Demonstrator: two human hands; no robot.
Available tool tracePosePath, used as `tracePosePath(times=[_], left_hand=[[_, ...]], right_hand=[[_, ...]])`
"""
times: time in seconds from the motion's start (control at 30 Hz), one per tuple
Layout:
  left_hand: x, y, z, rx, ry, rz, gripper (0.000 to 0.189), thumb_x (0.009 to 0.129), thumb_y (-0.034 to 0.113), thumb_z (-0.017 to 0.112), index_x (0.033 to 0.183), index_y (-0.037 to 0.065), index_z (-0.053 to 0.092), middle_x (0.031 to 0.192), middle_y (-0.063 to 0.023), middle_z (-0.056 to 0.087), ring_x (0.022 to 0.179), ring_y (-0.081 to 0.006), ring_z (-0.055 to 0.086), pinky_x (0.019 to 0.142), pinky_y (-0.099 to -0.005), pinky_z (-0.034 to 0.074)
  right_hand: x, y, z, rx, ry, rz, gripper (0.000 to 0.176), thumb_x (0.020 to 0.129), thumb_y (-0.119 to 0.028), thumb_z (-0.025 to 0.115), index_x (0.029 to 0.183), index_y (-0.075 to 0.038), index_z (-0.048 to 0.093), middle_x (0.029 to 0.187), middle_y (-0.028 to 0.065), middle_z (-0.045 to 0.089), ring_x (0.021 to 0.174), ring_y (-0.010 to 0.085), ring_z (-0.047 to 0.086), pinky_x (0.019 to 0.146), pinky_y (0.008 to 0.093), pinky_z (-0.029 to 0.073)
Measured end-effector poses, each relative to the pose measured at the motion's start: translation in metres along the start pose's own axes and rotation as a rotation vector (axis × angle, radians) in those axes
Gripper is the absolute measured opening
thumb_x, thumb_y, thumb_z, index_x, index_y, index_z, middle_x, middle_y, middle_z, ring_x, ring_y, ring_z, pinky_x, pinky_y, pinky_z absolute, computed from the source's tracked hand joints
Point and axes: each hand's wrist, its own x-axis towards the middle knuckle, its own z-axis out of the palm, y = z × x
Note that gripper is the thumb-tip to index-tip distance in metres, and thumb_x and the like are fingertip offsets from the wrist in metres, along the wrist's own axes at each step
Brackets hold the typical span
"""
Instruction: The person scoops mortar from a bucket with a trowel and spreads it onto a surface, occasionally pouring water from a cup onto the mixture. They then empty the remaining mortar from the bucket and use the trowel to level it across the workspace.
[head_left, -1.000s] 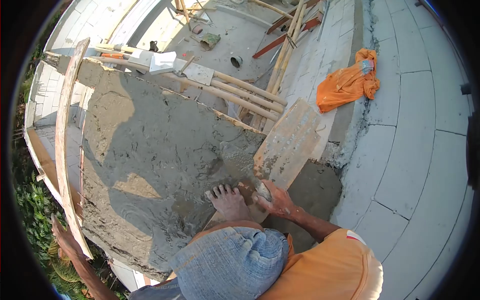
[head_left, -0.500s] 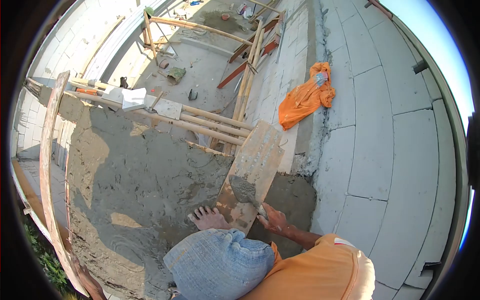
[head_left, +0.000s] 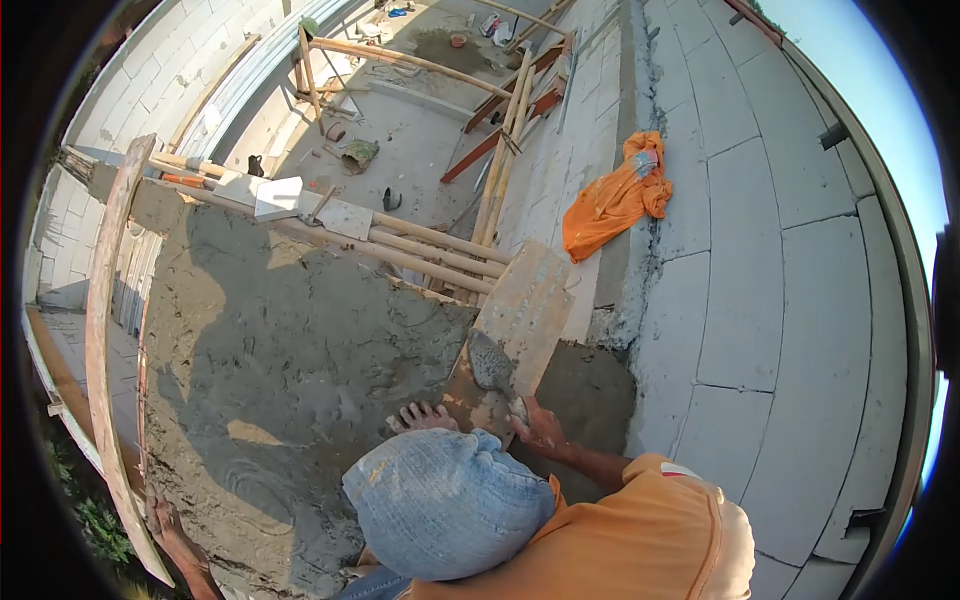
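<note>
My right hand (head_left: 540, 428) grips the handle of a trowel (head_left: 490, 360). The cement-smeared blade lies over a worn wooden board (head_left: 521, 300), which slants across the wet mortar (head_left: 320, 320). Bare toes (head_left: 422, 415) show beside the board's lower end, just past my denim-covered knee (head_left: 450, 505). At the lower left my left hand (head_left: 168, 525) is against a long wooden plank (head_left: 102, 330), its fingers seemingly closed around the edge; they show only in part.
A block wall (head_left: 750, 290) rises on the right, with an orange cloth (head_left: 615, 205) at its foot. Bamboo poles (head_left: 440, 262) and a white block (head_left: 278, 199) border the mortar's far side. Beyond lies a lower floor (head_left: 420, 140) with scattered debris and timber frames.
The trowel and my right hand have shifted slightly up the board. My left hand has come further into view at the lower left. The whole view has shifted a little.
</note>
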Motion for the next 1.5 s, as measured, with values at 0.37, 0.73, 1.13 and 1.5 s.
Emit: tracePosePath(times=[0.37, 0.73, 1.13, 1.5], left_hand=[[-0.024, 0.032, 0.009, 0.129, 0.011, 0.069, 0.061, 0.085, 0.039, 0.067, 0.136, 0.009, 0.055, 0.144, -0.0133, 0.045, 0.132, -0.0259, 0.043, 0.113, -0.0419, 0.030], [-0.041, 0.064, 0.023, 0.269, 0.070, -0.029, 0.065, 0.081, 0.049, 0.069, 0.132, 0.010, 0.058, 0.136, -0.0131, 0.054, 0.122, -0.0253, 0.052, 0.111, -0.0456, 0.031], [-0.031, 0.067, -0.007, 0.057, 0.136, 0.000, 0.064, 0.083, 0.042, 0.070, 0.136, 0.008, 0.055, 0.138, -0.0108, 0.053, 0.128, -0.0233, 0.046, 0.112, -0.0424, 0.030], [-0.057, 0.064, -0.094, 0.081, 0.330, 0.070, 0.053, 0.094, 0.037, 0.058, 0.137, 0.006, 0.053, 0.137, -0.0137, 0.052, 0.132, -0.0250, 0.044, 0.113, -0.0433, 0.031]], right_hand=[[0.040, -0.052, 0.055, -0.051, -0.093, -0.085, 0.050, 0.089, -0.028, 0.058, 0.129, -0.002, 0.041, 0.100, 0.0266, 0.059, 0.095, 0.0469, 0.057, 0.077, 0.0523, 0.045], [0.059, -0.129, 0.168, -0.453, -0.437, 0.037, 0.069, 0.096, -0.058, 0.023, 0.148, -0.014, 0.031, 0.156, 0.0078, 0.029, 0.144, 0.0267, 0.026, 0.113, 0.0474, 0.023], [0.055, -0.147, 0.160, -0.615, -0.398, -0.025, 0.066, 0.097, -0.059, 0.027, 0.146, -0.015, 0.036, 0.151, 0.0071, 0.038, 0.141, 0.0257, 0.030, 0.113, 0.0473, 0.023], [0.058, -0.125, 0.175, -0.724, -0.317, -0.104, 0.062, 0.098, -0.058, 0.028, 0.146, -0.019, 0.040, 0.152, 0.0050, 0.038, 0.141, 0.0270, 0.032, 0.112, 0.0477, 0.023]])
